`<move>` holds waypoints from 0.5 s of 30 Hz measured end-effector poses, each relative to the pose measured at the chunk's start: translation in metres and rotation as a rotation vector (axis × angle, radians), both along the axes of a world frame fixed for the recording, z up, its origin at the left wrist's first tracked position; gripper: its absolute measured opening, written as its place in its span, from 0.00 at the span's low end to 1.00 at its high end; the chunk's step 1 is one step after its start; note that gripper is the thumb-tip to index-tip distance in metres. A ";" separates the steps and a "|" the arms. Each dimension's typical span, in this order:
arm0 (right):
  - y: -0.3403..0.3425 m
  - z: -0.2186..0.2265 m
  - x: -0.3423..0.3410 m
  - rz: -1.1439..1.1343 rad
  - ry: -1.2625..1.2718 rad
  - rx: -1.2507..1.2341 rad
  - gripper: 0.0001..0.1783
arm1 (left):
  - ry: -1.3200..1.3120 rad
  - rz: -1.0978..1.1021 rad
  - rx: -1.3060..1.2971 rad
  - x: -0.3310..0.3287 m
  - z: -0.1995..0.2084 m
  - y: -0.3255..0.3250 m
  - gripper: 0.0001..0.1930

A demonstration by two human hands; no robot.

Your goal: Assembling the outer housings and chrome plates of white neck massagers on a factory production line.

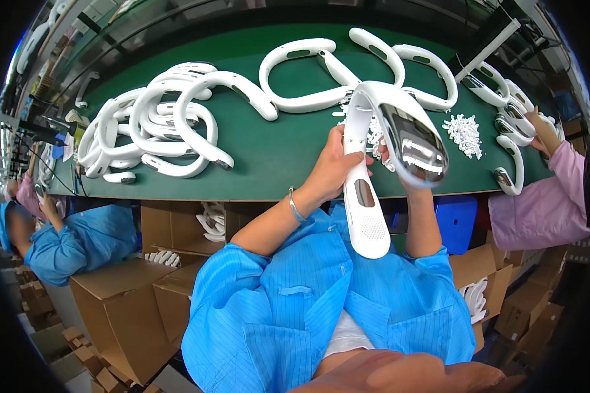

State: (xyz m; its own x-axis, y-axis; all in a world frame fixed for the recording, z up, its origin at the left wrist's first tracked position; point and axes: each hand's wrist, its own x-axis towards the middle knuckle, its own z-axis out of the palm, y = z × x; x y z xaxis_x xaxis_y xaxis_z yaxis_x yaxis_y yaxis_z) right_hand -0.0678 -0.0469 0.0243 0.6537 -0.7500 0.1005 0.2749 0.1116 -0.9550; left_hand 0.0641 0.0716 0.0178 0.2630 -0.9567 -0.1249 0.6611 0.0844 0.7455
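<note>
I've got the white U-shaped device [359, 171] in front of me, up over the table's [242, 177] near edge, approx. mid-scene. Its bend points far; both ends come back nr me. Long axis runs near-far w/ a slight lean: L arm comes straight down to a rounded, perforated end, R arm bows out right, its dark glossy panel facing up & twd me.

My L hand [331, 167] is gripping that L arm abt midway, thumb across the top; forearm slants in from near left, metal bracelet [295, 204] at wrist. R hand [385, 157] is mostly hidden behind the panelled arm, so can't tell its grip; that forearm points almost straight far.
</note>
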 end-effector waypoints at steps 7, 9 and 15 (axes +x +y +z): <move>0.014 0.028 0.010 0.111 0.303 -0.569 0.12 | 0.098 0.023 0.050 -0.005 0.000 0.000 0.23; 0.016 0.032 0.011 0.139 0.297 -0.852 0.12 | 0.100 0.038 0.060 -0.007 -0.001 0.000 0.23; 0.014 0.008 0.005 0.126 0.468 -0.586 0.10 | 0.077 0.055 0.029 -0.014 0.006 0.002 0.23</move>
